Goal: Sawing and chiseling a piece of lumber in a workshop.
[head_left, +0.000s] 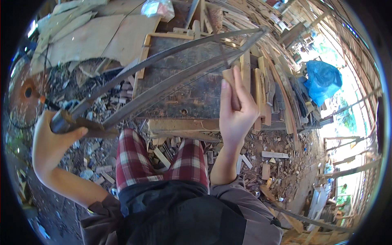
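Observation:
A long bow saw (pixel 171 48) slants over the workbench (pixel 196 98), with a narrow toothed blade above a thicker dull bar, joined at the far right tip. My left hand (pixel 57 147) is wrapped round the saw's near end at the left. My right hand (pixel 237 102), right of the saw and over the bench, has its fingers closed on a small wooden piece (pixel 228 75). A thin dark rod (pixel 222 55) rises from that piece past the far part of the saw; whether they touch, I cannot tell.
Wooden boards (pixel 263 90) are stacked along the bench's right side, near a blue plastic bag (pixel 322 79). A rusty round disc (pixel 26 85) stands at the left. Wood offcuts (pixel 269 155) litter the ground round my legs. Plywood sheets (pixel 81 36) lie at the back left.

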Demonstrator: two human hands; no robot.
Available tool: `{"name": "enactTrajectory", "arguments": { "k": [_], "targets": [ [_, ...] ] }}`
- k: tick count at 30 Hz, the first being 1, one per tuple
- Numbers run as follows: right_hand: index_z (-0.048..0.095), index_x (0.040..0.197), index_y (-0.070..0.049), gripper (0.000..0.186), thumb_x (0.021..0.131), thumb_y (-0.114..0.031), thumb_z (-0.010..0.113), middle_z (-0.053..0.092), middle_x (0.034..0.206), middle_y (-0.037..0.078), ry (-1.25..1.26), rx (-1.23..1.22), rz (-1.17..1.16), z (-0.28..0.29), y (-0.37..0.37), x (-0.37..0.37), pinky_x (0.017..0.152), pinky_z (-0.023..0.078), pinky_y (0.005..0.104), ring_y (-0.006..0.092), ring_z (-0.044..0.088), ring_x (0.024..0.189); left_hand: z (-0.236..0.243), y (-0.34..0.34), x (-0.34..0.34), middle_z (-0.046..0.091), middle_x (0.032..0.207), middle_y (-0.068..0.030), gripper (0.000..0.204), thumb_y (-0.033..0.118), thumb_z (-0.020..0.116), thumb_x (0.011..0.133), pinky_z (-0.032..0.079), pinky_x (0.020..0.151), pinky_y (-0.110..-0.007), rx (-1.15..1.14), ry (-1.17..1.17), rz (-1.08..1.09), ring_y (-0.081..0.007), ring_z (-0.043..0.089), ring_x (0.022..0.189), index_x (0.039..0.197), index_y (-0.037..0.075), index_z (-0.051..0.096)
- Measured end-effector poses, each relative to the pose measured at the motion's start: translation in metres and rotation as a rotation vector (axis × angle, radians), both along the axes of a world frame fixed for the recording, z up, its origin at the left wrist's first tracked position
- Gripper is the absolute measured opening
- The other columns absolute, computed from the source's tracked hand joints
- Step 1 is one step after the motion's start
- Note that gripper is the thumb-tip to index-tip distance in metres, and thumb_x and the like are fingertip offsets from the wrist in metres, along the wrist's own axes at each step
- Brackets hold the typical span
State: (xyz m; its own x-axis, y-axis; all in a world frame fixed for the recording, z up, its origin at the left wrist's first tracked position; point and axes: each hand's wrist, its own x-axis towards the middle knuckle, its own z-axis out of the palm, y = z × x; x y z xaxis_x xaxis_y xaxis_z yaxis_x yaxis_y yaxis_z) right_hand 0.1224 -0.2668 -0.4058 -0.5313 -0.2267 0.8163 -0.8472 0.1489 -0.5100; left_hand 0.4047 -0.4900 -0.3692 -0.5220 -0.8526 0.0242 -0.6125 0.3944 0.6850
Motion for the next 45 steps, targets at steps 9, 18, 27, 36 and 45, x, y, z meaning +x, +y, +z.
{"name": "enactTrajectory", "arguments": {
  "k": [9, 18, 27, 36, 45],
  "targets": [
    [0.055, 0.125, 0.010, 0.034, 0.093, -0.003, 0.058, 0.068, 0.096, 0.008, -0.197, -0.018, 0.131, 0.010, -0.001, 0.008, 0.067, 0.046, 0.0175, 0.0048, 0.057, 0.078, -0.012, -0.009, 0.013, 0.061, 0.083, -0.0044, 0.044, 0.010, 0.085, 0.067, 0.046, 0.064, -0.022, 0.008, 0.021, -0.026, -0.0081, 0.058, 0.072, 0.097, 0.002, 0.053],
    [0.062, 0.124, -0.002, 0.032, 0.096, -0.016, 0.058, 0.042, 0.058, -0.008, -0.165, 0.033, 0.016, 0.009, 0.002, 0.002, 0.045, 0.017, 0.0194, -0.0007, 0.030, 0.050, -0.010, -0.011, 0.001, 0.066, 0.087, -0.0075, 0.041, 0.008, 0.083, 0.070, 0.050, 0.070, -0.025, 0.112, 0.022, -0.064, -0.0124, 0.063, 0.077, 0.100, 0.000, 0.056],
    [0.055, 0.126, 0.009, 0.035, 0.093, -0.003, 0.058, 0.066, 0.083, 0.005, -0.113, 0.204, -0.098, -0.008, 0.012, 0.017, 0.056, 0.038, 0.0144, 0.0009, 0.048, 0.065, 0.009, -0.010, -0.011, 0.067, 0.086, -0.0072, 0.043, 0.015, 0.085, 0.069, 0.048, 0.071, -0.024, 0.056, -0.069, -0.064, -0.0116, 0.062, 0.076, 0.100, -0.002, 0.061],
    [0.056, 0.126, 0.007, 0.034, 0.093, -0.002, 0.056, 0.063, 0.079, 0.000, -0.210, -0.038, 0.009, -0.005, 0.032, 0.020, 0.050, 0.028, 0.0157, -0.0004, 0.040, 0.059, -0.001, -0.032, -0.003, 0.063, 0.084, -0.0069, 0.049, 0.007, 0.086, 0.062, 0.049, 0.064, -0.025, 0.066, 0.091, -0.047, -0.0122, 0.061, 0.073, 0.098, 0.001, 0.054],
    [0.057, 0.126, 0.005, 0.034, 0.095, -0.006, 0.058, 0.054, 0.074, -0.007, -0.420, -0.173, 0.258, -0.005, 0.015, 0.004, 0.050, 0.023, 0.0151, -0.0017, 0.034, 0.058, 0.012, -0.034, -0.010, 0.061, 0.083, -0.0056, 0.053, 0.009, 0.088, 0.058, 0.050, 0.066, -0.028, 0.026, 0.123, -0.067, -0.0122, 0.060, 0.074, 0.097, 0.000, 0.053]
  ]
}}
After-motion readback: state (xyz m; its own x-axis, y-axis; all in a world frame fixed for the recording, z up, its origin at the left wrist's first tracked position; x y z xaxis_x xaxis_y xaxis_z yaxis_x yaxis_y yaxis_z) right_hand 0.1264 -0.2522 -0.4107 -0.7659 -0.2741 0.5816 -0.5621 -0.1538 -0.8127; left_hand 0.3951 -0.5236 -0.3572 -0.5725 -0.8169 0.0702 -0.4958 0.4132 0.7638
